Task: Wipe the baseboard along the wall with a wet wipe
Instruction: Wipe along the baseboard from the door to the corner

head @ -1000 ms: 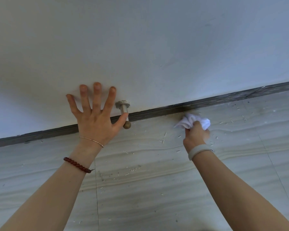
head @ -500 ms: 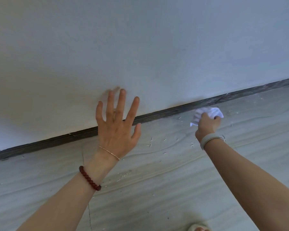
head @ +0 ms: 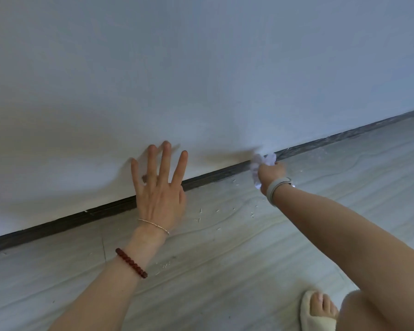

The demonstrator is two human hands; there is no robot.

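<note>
Plain white painted wall [head: 201, 68], matt, smooth, no visible texture. Dark grey-brown baseboard strip [head: 215, 175], wood-look, low sheen, streaky grain at the far right. Pale grey floor tiles [head: 225, 259] with wavy stone-like veining, smooth, slight satin sheen, dotted with small pale flecks. Crumpled white wet wipe [head: 263, 161], soft fibrous cloth or paper, blurred. Cream open-toe slipper [head: 313, 316], soft matt foam-like. Dark red bead bracelet [head: 131, 263], glossy. Thin metallic chain bracelet [head: 153, 225], shiny. Pale grey wrist band [head: 276, 187], smooth, matt.

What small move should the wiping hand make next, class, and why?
Probably slide the right hand, shut on the wet wipe, further right along the baseboard: the wipe sits against the dark strip, which runs on rightward looking dusty and pale-streaked.
</note>
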